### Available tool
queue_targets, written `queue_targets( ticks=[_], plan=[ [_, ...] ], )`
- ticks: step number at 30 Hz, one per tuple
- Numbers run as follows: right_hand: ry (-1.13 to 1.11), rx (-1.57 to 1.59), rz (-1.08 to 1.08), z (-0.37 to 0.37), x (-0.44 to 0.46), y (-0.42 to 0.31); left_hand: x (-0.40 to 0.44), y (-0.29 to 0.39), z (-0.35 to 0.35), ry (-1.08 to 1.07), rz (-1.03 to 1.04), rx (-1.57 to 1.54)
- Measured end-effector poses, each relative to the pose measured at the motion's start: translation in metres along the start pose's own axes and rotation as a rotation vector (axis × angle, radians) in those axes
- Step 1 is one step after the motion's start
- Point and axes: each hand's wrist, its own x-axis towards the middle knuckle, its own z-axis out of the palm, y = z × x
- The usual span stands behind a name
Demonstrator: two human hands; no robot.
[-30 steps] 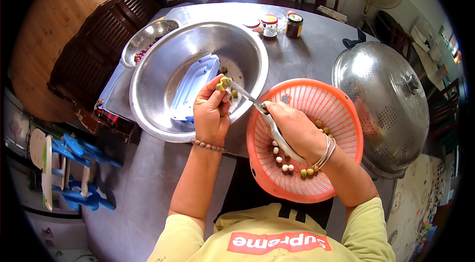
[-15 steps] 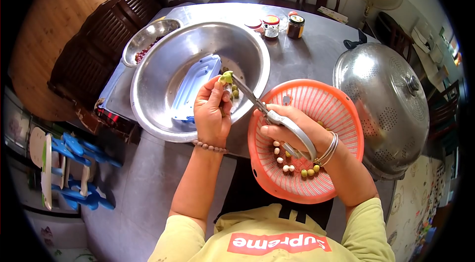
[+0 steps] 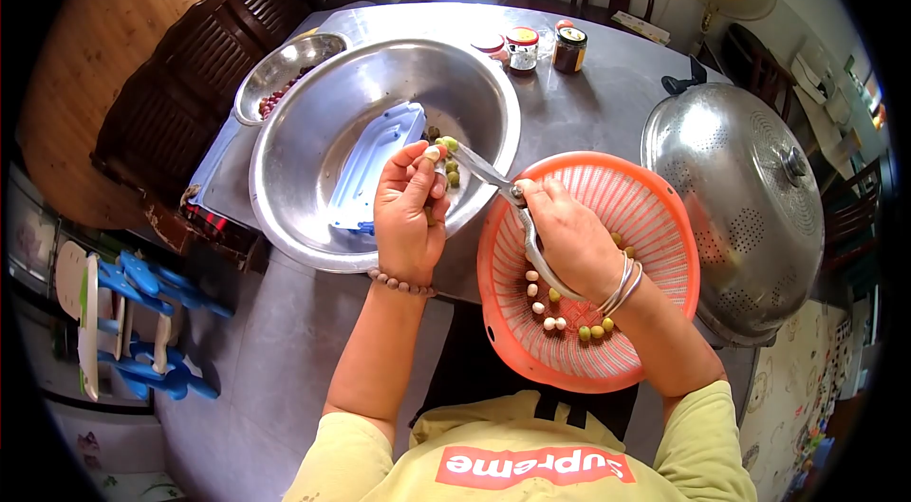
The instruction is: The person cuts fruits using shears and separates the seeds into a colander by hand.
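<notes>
Between the thumb and fingers of my left hand [image 3: 410,203] is a small pale lotus seed [image 3: 432,153], held over the near side of a wide steel basin [image 3: 294,137]. A piece of green husk [image 3: 448,144] sits just beyond it, close to the scissor tips; whether it still touches the seed I cannot tell. My right hand [image 3: 574,241] is closed round metal scissors [image 3: 486,170], their blades pointing toward the seed. Beneath my right hand stands an orange plastic colander [image 3: 498,336] with several white and green seeds [image 3: 538,307] in it.
A blue plastic tray [image 3: 365,170] and several green pieces [image 3: 453,177] lie in the basin. Behind it is a smaller steel bowl [image 3: 285,65] with dark red items. Jars [image 3: 569,48] stand at the back; a perforated steel pot with lid [image 3: 740,208] stands to the right.
The green husk has come away from the front of the seed, whose pale surface now shows. My right hand has turned, and its scissors have shifted slightly away from my left fingers.
</notes>
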Motion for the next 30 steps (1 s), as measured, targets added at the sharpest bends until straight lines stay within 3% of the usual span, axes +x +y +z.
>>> queue_targets(
  ticks=[18, 25, 27, 30],
  plan=[
    [-0.021, 0.157, 0.010, -0.016, 0.000, -0.008, 0.002, -0.001, -0.003, 0.083, 0.027, -0.025],
    [0.003, 0.194, 0.004, -0.016, 0.001, -0.009, -0.007, 0.002, 0.006, -0.119, -0.011, 0.253],
    [0.024, 0.205, 0.005, -0.017, 0.002, -0.009, -0.011, 0.000, 0.010, -0.394, 0.017, 0.637],
    [0.042, 0.231, 0.008, -0.021, 0.002, -0.008, -0.010, -0.002, 0.012, -0.460, 0.051, 0.763]
  ],
)
